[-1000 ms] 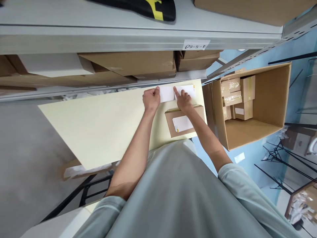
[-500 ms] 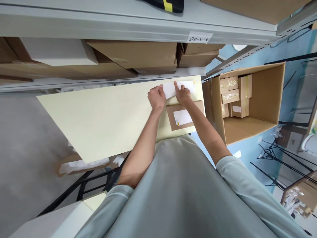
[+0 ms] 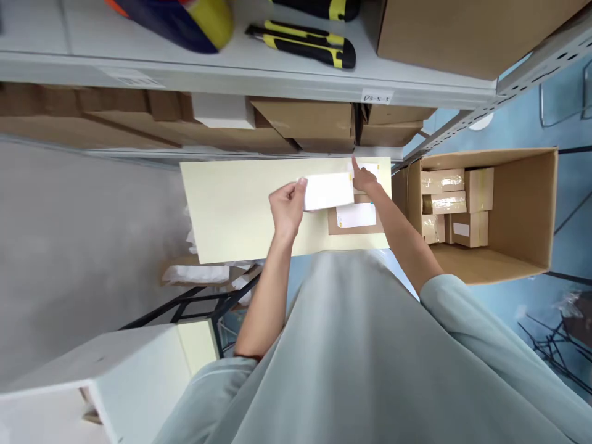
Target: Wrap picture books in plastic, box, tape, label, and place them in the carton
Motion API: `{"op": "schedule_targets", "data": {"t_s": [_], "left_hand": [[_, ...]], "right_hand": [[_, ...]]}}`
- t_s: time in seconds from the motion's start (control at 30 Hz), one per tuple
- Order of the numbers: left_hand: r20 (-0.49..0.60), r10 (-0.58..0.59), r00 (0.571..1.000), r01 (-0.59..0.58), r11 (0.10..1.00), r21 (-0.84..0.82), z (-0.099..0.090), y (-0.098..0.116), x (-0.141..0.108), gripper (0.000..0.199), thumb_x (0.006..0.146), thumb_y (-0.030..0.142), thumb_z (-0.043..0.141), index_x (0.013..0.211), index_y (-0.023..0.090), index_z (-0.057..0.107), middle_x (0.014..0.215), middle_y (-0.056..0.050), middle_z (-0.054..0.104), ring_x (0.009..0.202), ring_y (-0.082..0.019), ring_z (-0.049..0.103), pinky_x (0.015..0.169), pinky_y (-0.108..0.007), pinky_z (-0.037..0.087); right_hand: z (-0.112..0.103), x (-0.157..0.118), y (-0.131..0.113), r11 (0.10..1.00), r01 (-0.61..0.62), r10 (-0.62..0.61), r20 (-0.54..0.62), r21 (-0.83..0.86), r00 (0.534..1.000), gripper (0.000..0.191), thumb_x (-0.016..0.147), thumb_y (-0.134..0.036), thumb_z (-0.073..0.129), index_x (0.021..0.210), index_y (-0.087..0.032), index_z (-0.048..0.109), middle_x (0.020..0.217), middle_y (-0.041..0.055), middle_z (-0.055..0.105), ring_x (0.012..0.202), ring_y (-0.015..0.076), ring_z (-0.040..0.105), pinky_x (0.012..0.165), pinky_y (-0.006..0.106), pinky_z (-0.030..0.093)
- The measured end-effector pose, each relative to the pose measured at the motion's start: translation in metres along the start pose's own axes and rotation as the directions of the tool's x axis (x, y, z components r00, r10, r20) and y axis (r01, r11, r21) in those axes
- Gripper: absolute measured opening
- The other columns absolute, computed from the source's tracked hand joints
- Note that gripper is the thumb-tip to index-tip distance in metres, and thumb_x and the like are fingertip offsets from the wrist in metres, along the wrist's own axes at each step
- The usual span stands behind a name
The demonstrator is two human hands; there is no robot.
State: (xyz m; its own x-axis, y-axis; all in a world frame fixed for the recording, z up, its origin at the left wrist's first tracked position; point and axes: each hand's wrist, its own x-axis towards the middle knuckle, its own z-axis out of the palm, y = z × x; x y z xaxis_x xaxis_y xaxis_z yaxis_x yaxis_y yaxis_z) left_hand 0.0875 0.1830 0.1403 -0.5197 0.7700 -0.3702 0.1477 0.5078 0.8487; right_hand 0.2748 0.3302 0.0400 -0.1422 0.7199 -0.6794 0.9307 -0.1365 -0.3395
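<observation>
My left hand (image 3: 287, 206) pinches the left end of a white paper slip (image 3: 328, 190) above the cream board (image 3: 231, 209). My right hand (image 3: 364, 179) is at the slip's right end, index finger stretched out over another white sheet (image 3: 370, 168) near the board's back right corner; whether its other fingers hold anything is hidden. Just below that hand lies a flat brown cardboard piece (image 3: 356, 230) with a white label (image 3: 357, 215) on it.
An open carton (image 3: 522, 209) with several small taped boxes (image 3: 446, 182) stands to the right. Behind the board, a grey shelf (image 3: 277, 83) holds cardboard boxes (image 3: 309, 120) and a yellow-black cutter (image 3: 305, 43). A white box-like surface (image 3: 134, 370) is at the lower left.
The slip has lifted and come toward me with my left hand, uncovering more of the sheet behind. The camera view has shifted, showing more of the upper shelf.
</observation>
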Motion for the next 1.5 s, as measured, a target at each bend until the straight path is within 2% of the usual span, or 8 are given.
{"op": "schedule_targets", "data": {"t_s": [0.1,0.17,0.27,0.4,0.63,1.0,1.2,1.5], "left_hand": [[0.019,-0.014,1.0,0.015,0.998,-0.062,-0.011,0.002,-0.048,0.053,0.096,0.07,0.069,0.071,0.023,0.061,0.061,0.001,0.05,0.049,-0.013,0.048,0.043,-0.028,0.043],[0.023,-0.042,0.999,0.043,0.997,-0.065,-0.008,0.0,-0.071,0.056,0.091,0.074,0.07,0.069,0.024,0.062,0.057,0.002,0.049,0.044,-0.012,0.045,0.04,-0.028,0.038],[0.059,-0.066,0.996,0.071,0.993,-0.092,0.012,-0.001,-0.094,0.058,0.086,0.076,0.073,0.063,0.025,0.058,0.053,0.002,0.05,0.041,-0.012,0.045,0.038,-0.028,0.035],[0.128,-0.048,0.991,0.062,0.992,-0.107,0.04,0.009,-0.108,0.06,0.084,0.076,0.074,0.059,0.026,0.053,0.049,0.003,0.044,0.038,-0.012,0.043,0.037,-0.028,0.029],[0.534,0.147,0.832,-0.085,0.987,-0.14,0.034,0.054,-0.128,0.043,0.081,0.066,0.086,0.082,0.023,0.078,0.063,-0.002,0.069,0.043,-0.012,0.05,0.043,-0.028,0.043],[0.564,0.343,0.751,-0.228,0.937,-0.267,0.011,0.089,-0.154,0.028,0.088,0.046,0.086,0.084,0.019,0.081,0.075,-0.007,0.081,0.045,-0.011,0.056,0.042,-0.024,0.045],[0.536,0.401,0.743,-0.29,0.915,-0.282,-0.001,0.089,-0.15,0.025,0.088,0.042,0.087,0.08,0.019,0.081,0.069,-0.005,0.078,0.046,-0.009,0.053,0.043,-0.023,0.044],[0.577,0.391,0.717,-0.227,0.914,-0.336,-0.013,0.073,-0.14,0.018,0.085,0.044,0.092,0.081,0.027,0.087,0.069,-0.004,0.079,0.049,-0.014,0.059,0.046,-0.029,0.045]], "right_hand": [[-0.018,-0.058,0.013,0.927,0.135,-0.114,-0.081,0.349,0.99,0.057,0.122,-0.046,0.034,0.151,-0.009,0.066,0.134,0.0229,0.079,0.121,0.0257,0.078,0.107,0.037,0.06],[-0.023,-0.107,0.028,0.697,0.174,-0.214,-0.03,0.696,0.976,0.076,0.119,-0.065,0.026,0.124,-0.01,0.078,0.116,0.0197,0.083,0.106,0.0213,0.081,0.098,0.031,0.062],[-0.019,-0.176,0.051,0.542,0.183,-0.321,0.001,0.82,0.947,0.063,0.1,-0.079,0.063,0.095,-0.019,0.08,0.101,0.0098,0.084,0.099,0.0218,0.08,0.088,0.03,0.064],[-0.006,-0.228,0.074,0.484,0.208,-0.112,-0.176,0.85,0.978,0.045,0.081,-0.067,0.087,0.088,-0.023,0.079,0.09,0.0024,0.081,0.087,0.0217,0.077,0.076,0.032,0.065],[-0.033,-0.257,0.109,0.529,0.299,0.152,-0.435,0.794,0.887,0.04,0.088,-0.063,0.08,0.087,-0.023,0.082,0.064,-0.0023,0.064,0.054,0.0148,0.058,0.041,0.026,0.046],[-0.069,-0.304,0.107,0.501,0.546,0.087,-0.667,0.671,0.74,0.054,0.084,-0.071,0.087,0.066,-0.022,0.072,0.051,-0.007,0.048,0.043,0.0079,0.041,0.036,0.022,0.031],[-0.071,-0.304,0.097,0.535,0.541,0.02,-0.65,0.649,0.76,0.051,0.089,-0.072,0.084,0.079,-0.022,0.077,0.056,-0.0064,0.052,0.048,0.009,0.047,0.039,0.022,0.036],[-0.047,-0.271,0.085,0.585,0.416,-0.116,-0.435,0.696,0.893,0.053,0.092,-0.074,0.081,0.108,-0.024,0.079,0.068,-0.0051,0.064,0.054,0.0117,0.053,0.044,0.024,0.046]]}}
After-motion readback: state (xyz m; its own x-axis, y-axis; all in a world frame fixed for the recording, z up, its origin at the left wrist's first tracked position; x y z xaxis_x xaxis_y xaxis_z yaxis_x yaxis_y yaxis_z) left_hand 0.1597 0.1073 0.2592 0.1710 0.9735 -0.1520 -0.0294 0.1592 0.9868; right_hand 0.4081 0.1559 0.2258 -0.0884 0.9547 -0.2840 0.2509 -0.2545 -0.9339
